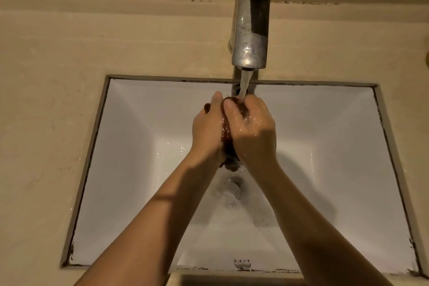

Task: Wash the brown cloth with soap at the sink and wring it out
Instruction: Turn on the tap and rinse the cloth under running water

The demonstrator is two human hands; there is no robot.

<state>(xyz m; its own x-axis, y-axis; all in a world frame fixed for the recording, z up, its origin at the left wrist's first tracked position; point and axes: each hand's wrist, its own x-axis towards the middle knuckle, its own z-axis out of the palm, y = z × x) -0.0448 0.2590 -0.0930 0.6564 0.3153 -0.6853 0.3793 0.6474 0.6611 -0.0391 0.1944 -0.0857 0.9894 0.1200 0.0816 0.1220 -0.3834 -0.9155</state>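
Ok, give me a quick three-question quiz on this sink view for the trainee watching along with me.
1. True or false: water runs from the tap onto the bundle held in the hands.
2. Where is the brown cloth? A: flat on the counter. B: bunched between the left hand and the right hand, over the sink. C: draped over the tap.
3. Which hand's back shows wet glints?
Key: 1 true; 2 B; 3 the right hand.
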